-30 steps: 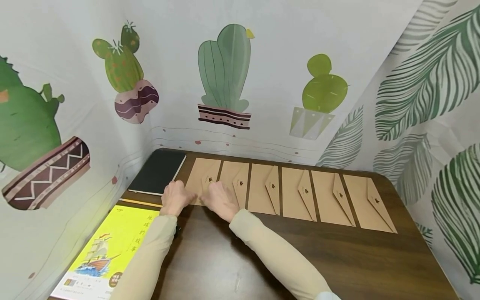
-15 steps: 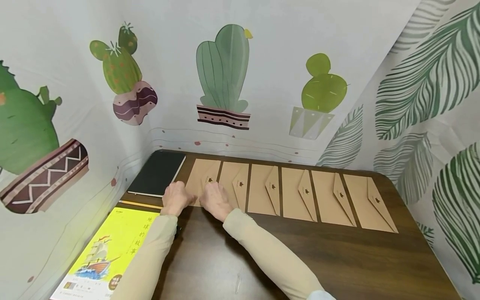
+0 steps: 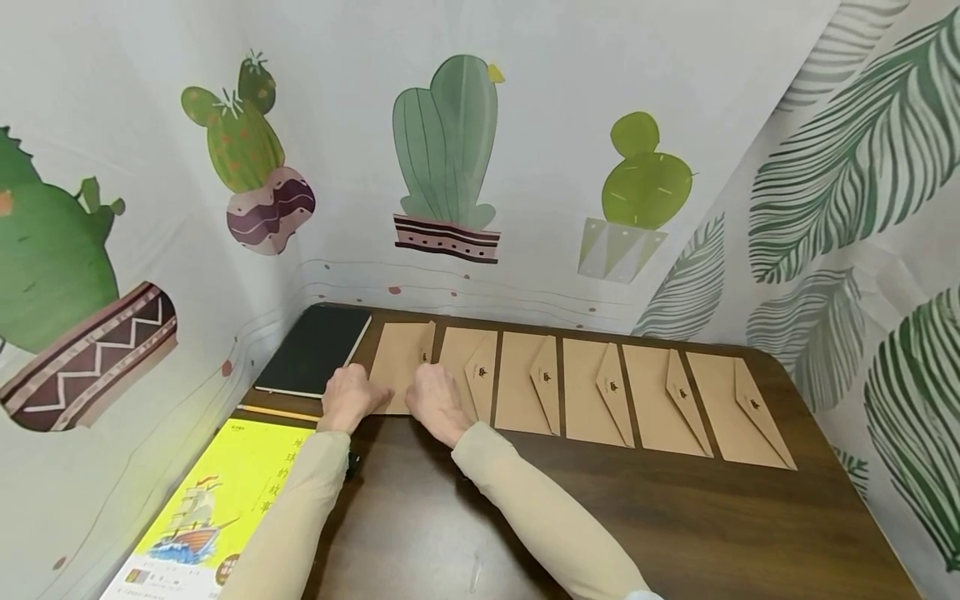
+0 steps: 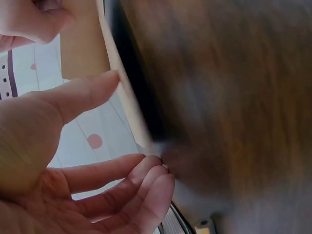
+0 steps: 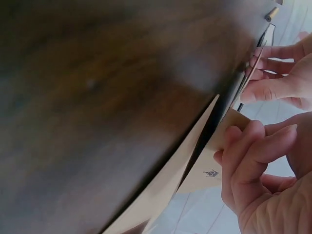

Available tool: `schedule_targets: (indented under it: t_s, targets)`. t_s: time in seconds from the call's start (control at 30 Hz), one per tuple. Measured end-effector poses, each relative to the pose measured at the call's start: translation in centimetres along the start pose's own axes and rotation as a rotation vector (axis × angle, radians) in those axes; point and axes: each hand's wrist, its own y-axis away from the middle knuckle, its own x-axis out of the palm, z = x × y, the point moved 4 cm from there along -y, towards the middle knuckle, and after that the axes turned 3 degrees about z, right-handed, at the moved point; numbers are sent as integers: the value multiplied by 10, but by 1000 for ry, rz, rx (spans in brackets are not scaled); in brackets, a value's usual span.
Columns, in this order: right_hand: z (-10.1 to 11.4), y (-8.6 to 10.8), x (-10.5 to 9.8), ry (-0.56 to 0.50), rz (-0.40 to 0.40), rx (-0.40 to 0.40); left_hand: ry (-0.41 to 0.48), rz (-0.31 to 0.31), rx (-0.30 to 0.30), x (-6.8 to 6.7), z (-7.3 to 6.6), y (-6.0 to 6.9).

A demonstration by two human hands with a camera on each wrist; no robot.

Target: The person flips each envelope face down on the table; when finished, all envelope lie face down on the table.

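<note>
Several kraft-paper envelopes with pointed flaps and small crown prints lie in a row; one plain envelope [image 3: 633, 392] lies mid-row. The leftmost envelope [image 3: 397, 354] is between my two hands. My left hand [image 3: 348, 397] holds its left near side, the thumb [image 4: 92, 95] against the paper and the fingers bent at the edge. My right hand [image 3: 437, 402], with curled fingers, pinches its right near side. In the right wrist view, this envelope's flap with the crown [image 5: 210, 173] shows beside the right fingers. Part of the envelope is hidden under that hand.
A black notebook [image 3: 315, 346] lies left of the envelopes. Nearer stand a yellow pencil [image 3: 279, 412] and a yellow book [image 3: 217, 500] with a ship picture, partly under the left sleeve. Cactus-printed cloth [image 3: 540, 167] hangs behind the dark wooden table [image 3: 570, 500].
The leftmost envelope has shifted slightly left, widening the gap to its neighbour, and its right side looks lifted. My right hand has moved a little with it; my left hand stays nearly in place.
</note>
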Motion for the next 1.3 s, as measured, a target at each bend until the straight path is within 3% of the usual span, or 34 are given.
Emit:
schedule_targets:
  t_s: [0.13, 0.23, 0.37, 0.57, 0.83, 0.93, 1.1, 1.3]
  targets:
    - [3, 9, -9, 9, -46, -6, 68, -19, 2, 2, 7, -6]
    - [11, 16, -20, 2, -36, -5, 133, -44, 9, 1, 9, -9]
    - [18, 22, -32, -29, -16, -6, 222, -76, 2, -8, 6, -2]
    - [14, 25, -33, -55, -32, 32, 355, -104, -26, -13, 7, 4]
    - [12, 27, -38, -210, -89, 83, 554, -88, -71, -13, 8, 5]
    - [8, 27, -42, -238, -110, 116, 586, -97, -88, -15, 7, 6]
    - [0, 25, -43, -322, -80, 166, 633, -88, -118, -19, 9, 8]
    - [-3, 23, -40, -509, -3, 247, 657, -57, -132, -19, 12, 10]
